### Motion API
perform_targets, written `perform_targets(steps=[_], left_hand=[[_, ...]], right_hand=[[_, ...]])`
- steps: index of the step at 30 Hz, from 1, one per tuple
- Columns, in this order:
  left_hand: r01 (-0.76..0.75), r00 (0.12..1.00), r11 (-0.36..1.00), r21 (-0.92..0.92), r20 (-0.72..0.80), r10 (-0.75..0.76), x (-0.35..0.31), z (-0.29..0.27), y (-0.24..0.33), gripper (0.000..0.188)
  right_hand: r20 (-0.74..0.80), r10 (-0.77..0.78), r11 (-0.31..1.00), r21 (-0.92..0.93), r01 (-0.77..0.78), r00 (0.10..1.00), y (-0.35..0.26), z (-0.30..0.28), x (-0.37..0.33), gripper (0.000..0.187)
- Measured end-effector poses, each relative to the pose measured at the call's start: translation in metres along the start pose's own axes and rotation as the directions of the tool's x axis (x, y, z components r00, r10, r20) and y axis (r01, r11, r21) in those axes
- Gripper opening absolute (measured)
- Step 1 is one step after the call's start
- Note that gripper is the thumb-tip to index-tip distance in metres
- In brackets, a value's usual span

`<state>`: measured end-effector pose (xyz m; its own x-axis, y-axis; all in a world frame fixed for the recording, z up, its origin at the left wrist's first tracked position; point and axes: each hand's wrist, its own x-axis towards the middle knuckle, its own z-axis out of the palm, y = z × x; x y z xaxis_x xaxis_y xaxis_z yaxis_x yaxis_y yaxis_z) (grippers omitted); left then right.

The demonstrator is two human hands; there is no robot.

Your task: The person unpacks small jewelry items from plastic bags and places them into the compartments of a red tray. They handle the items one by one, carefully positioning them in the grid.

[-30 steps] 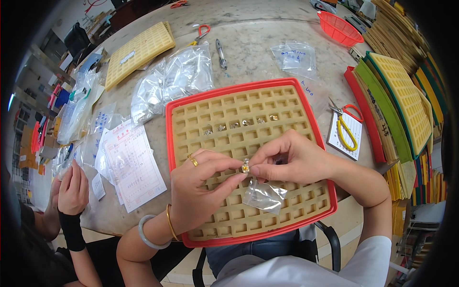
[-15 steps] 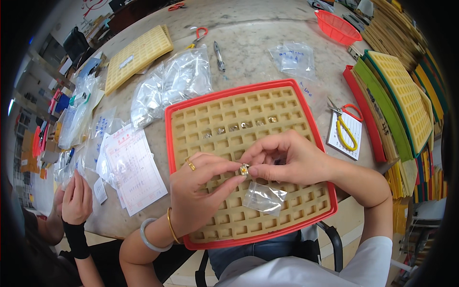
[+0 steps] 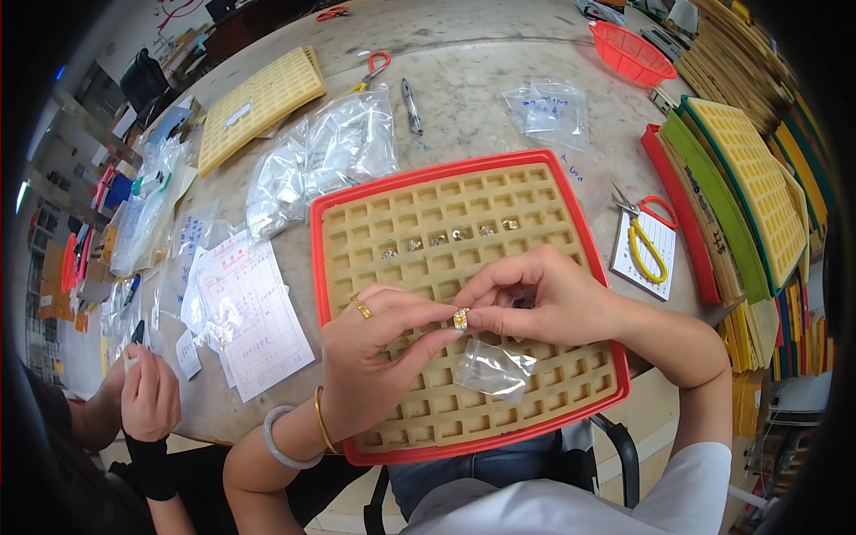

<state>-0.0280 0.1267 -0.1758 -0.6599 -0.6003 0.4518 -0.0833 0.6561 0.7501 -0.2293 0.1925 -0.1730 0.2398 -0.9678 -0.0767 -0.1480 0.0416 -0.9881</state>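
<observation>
Over a beige foam tray with square pockets and a red rim (image 3: 428, 176), both my hands meet at a small ring with a yellow stone and pale sparkling stones (image 3: 461, 318). My left hand (image 3: 374, 343) pinches it between thumb and forefinger. From the other side, my right hand (image 3: 539, 299) also closes on it with thumb and forefinger; its other fingers are curled. Below the ring lies a small clear plastic bag (image 3: 496, 370) on the foam. Several small shiny jewellery pieces (image 3: 459, 234) sit in one row of pockets beyond my hands.
Clear bags (image 3: 348, 138), a pen (image 3: 411, 107) and printed slips (image 3: 254, 312) lie around the tray. At right are scissors (image 3: 644, 234) on a notepad, stacked trays (image 3: 753, 192) and a red basket (image 3: 631, 53). A co-worker's hands (image 3: 150, 392) are at left.
The ring has turned slightly between my fingertips and shifted a little right. The co-worker's hands have come lower and closer together.
</observation>
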Motion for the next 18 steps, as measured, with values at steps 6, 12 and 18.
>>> perform_targets(steps=[6,12,18], left_hand=[[-0.028,1.0,0.999,0.016,0.003,0.028,0.0001,-0.0003,-0.0016,0.022],[-0.027,1.0,0.999,0.02,0.005,0.027,0.0001,0.0004,-0.0034,0.022],[-0.024,1.0,1.0,0.016,0.009,0.024,-0.0004,0.0001,-0.0029,0.022]], right_hand=[[0.003,0.019,1.0,0.008,-0.019,1.0,-0.0005,0.0,0.0002,0.02],[-0.007,0.01,1.0,0.0,-0.01,1.0,-0.0006,-0.0002,-0.0004,0.02],[-0.013,0.01,1.0,0.001,-0.01,1.0,-0.0023,0.0004,-0.0011,0.02]])
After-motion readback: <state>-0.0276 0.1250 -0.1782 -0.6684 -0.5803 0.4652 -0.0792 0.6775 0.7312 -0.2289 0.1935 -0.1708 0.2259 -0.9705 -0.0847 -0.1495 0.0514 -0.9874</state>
